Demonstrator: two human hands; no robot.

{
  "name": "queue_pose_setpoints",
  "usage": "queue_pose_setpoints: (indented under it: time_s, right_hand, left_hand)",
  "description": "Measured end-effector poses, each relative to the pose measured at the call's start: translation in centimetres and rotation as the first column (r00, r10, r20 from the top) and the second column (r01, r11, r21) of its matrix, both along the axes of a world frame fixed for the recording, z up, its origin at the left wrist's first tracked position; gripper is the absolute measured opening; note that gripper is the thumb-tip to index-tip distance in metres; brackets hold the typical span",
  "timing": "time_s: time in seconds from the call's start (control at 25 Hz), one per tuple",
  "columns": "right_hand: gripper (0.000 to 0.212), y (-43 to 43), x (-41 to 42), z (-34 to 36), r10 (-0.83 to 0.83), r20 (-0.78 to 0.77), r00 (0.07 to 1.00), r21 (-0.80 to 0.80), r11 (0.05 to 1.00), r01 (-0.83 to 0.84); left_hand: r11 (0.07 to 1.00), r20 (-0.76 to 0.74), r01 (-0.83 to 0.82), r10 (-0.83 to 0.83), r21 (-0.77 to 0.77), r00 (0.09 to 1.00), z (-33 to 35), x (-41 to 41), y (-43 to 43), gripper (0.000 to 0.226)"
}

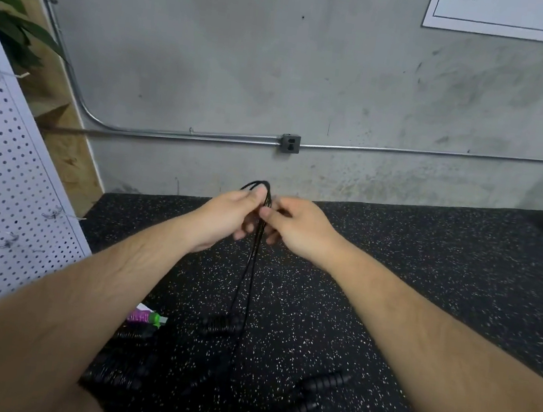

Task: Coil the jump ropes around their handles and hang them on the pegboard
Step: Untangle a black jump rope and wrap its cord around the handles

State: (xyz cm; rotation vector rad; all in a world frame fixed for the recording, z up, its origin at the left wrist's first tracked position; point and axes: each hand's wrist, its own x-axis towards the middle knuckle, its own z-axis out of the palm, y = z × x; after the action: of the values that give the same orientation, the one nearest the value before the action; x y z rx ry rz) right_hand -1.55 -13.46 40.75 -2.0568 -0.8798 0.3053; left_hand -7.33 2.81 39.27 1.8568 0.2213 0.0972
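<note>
Both forearms (pixel 80 302) filled the bottom corners; my left hand (pixel 227 217) and right hand (pixel 298 226) pinched the black rope (pixel 251 261) at centre. Ribbed handles (pixel 319 387) lay on the floor (pixel 392 272) below.

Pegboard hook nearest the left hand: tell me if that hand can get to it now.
Probably yes. Nothing stands between the left hand and the hook on the pegboard, but it grips the black rope with the right hand, so the rope would come along.
</note>
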Motion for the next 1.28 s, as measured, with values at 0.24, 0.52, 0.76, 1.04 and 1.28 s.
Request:
queue_pose_setpoints:
  time_s: [0.24,0.52,0.76,1.04,1.28]
  right_hand:
    - [0.023,0.0,1.8,1.0,-0.070,-0.229,0.971,0.272,0.953,0.132]
    - [0.021,-0.2,0.0,-2.7,0.134,-0.251,0.959,-0.129,0.977,-0.170]
    - [0.010,-0.2,-0.2,-2.4,0.171,-0.272,0.947,-0.014,0.983,-0.181]
    - [0.015,0.9,-0.1,0.3,-0.034,-0.068,0.997,0.102,0.994,0.041]
    - [0.018,1.1,1.4,1.1,-0.056,-0.193,0.980,0.252,0.962,0.104]
  left_hand:
    - [0.969,-0.071,0.216,-0.208,0.123,0.976,-0.8,-1.3,0.2,0.025]
    - [0.994,0.204,-0.075,0.091,-0.083,0.975,0.9,0.6,-0.5,0.021]
    - [0.984,0.262,-0.111,0.144,-0.137,0.954,1.5,0.9,-0.3,0.022]
    - [0.999,0.028,-0.014,0.015,-0.048,0.999,-0.8,-0.4,1.7,0.043]
    - [0.964,0.009,0.103,-0.108,0.244,0.994,-0.8,-1.6,0.1,0.018]
